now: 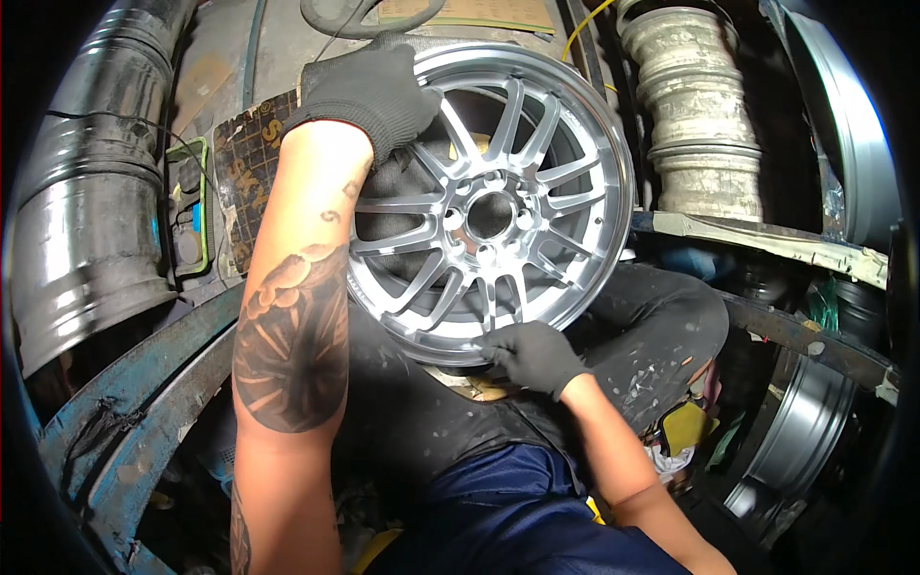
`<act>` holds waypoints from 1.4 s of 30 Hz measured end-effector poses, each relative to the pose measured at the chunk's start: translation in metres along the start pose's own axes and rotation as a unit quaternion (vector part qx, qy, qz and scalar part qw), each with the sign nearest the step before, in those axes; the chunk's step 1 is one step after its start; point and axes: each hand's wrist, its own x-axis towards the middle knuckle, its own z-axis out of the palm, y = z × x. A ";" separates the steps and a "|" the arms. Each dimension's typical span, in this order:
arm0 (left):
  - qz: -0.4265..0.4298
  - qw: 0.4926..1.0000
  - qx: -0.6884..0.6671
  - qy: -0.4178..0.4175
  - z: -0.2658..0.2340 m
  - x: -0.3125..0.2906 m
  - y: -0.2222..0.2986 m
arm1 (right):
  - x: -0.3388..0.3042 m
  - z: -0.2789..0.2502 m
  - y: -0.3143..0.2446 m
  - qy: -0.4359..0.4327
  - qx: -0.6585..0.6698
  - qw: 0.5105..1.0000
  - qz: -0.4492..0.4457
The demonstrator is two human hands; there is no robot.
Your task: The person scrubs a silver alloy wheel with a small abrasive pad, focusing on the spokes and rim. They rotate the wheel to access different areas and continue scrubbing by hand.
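Note:
A silver multi-spoke alloy wheel (491,254) lies tilted over my lap, its face toward me and its centre bore open. My left hand (369,101), in a dark grey knit glove, is closed over the upper left of the rim and hides that stretch of it. At the wheel's bottom edge, the gloved fingers of my right hand (537,356) are pinched on the outer lip. Part of the wheel's barrel shows between the spokes. The undersides of both hands are out of sight.
Stacked silver rims (91,192) stand at the left, and worn whitish rims (695,115) at the right. Blue-painted metal bars (144,383) cross the lower left. Another silver rim (800,422) sits low at right. A yellow cable (580,34) runs at the top.

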 end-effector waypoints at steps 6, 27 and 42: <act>0.009 1.000 0.002 0.019 0.006 0.001 -0.002 | -0.001 0.015 -0.012 0.035 -0.020 0.999 -0.026; 0.050 0.999 0.002 0.018 0.004 -0.001 -0.010 | 0.002 -0.001 -0.010 -0.026 0.047 0.998 0.018; 0.039 0.999 0.005 0.031 0.007 0.004 -0.006 | -0.003 -0.004 -0.017 0.003 -0.073 0.997 0.037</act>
